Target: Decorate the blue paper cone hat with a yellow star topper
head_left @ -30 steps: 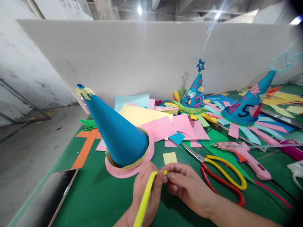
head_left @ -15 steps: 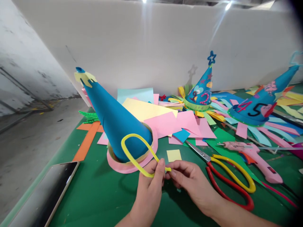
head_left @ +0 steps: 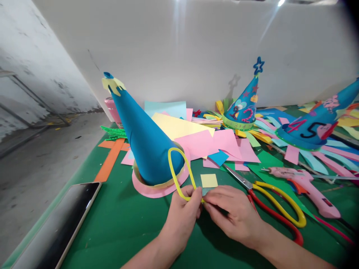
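Note:
A yellow pipe cleaner (head_left: 172, 164), bent into a long loop, is pinched near its closed end by my left hand (head_left: 183, 213). My right hand (head_left: 234, 213) is closed, its thumb and fingertips pressed together at the pipe cleaner's end, where a small pale greenish piece shows between the hands. Just behind the loop stands a tall blue paper cone hat (head_left: 151, 145) with a pink brim and a pale yellow fringed band round its tip. A small yellow paper square (head_left: 209, 181) lies on the table beyond my fingers.
Scissors (head_left: 252, 185) with red and yellow handles lie beside my right hand, near a pink glue gun (head_left: 311, 186). A phone (head_left: 56, 228) is at the left edge. Coloured paper (head_left: 196, 144) and two decorated cone hats (head_left: 242, 106) stand farther back on the green table (head_left: 126, 231).
Both hands stay together while the pipe cleaner loop has turned more upright and looks narrower. The view has shifted slightly to the left.

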The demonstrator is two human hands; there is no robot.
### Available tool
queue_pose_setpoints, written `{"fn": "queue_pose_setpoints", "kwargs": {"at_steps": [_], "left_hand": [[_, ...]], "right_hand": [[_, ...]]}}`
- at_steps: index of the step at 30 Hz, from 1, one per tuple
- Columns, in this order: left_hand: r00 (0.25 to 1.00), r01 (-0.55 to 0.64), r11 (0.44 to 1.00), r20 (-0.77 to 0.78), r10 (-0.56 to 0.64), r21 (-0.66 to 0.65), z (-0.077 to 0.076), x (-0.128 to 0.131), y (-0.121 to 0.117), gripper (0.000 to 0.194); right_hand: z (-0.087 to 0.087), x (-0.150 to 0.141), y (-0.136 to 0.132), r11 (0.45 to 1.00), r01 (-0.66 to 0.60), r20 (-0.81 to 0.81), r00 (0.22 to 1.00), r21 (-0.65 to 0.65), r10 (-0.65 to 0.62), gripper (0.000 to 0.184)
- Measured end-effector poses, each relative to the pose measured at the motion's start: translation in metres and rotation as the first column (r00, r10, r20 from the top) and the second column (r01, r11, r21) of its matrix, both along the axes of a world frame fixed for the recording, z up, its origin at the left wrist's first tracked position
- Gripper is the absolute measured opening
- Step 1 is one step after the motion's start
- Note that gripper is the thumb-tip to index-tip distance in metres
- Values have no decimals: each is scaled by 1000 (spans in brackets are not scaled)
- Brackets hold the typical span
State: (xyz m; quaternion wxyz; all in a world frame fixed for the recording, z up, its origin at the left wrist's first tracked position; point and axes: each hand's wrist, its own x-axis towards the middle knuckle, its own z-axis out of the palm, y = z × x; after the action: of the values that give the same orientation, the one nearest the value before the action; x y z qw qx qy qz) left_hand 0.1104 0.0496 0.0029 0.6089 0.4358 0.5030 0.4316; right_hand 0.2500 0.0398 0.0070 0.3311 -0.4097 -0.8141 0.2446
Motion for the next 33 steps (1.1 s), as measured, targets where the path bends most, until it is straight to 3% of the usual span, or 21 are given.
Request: {"fn": "queue_pose_setpoints", "kwargs": {"at_steps": [4, 9, 12, 15, 21, 28, 33], "left_hand": [[993, 37, 999, -112, -35, 19, 5, -1, 2, 35], [988, 64, 998, -146, -59, 27, 9, -1, 4, 33], [997, 55, 998, -52, -53, 35, 7, 0, 5, 32], [991, 23, 1000, 129, -23, 4, 5, 1, 5, 31], [976, 12, 999, 215, -19, 35, 2, 2, 3, 29], [975, 17, 999, 222, -25, 39, 1, 3, -3, 28], [979, -50, 998, 200, 44, 25, 7, 6, -6, 30]], "right_hand": [[7, 3, 2, 997, -59, 28, 998, -40, 60, 19], [8, 0, 3, 947, -77, -200, 980, -312, 14, 25], [3, -5, 2, 865, -124, -398, 913, -487, -93, 26], [-1, -11, 0, 819, -170, -527, 830, -548, -180, 18], [-2, -18, -4, 843, -187, -630, 747, -505, -211, 16], [0, -14, -6, 922, -85, -515, 847, -377, -132, 18], [1, -11, -8, 965, -31, -403, 912, -259, -78, 16]]}}
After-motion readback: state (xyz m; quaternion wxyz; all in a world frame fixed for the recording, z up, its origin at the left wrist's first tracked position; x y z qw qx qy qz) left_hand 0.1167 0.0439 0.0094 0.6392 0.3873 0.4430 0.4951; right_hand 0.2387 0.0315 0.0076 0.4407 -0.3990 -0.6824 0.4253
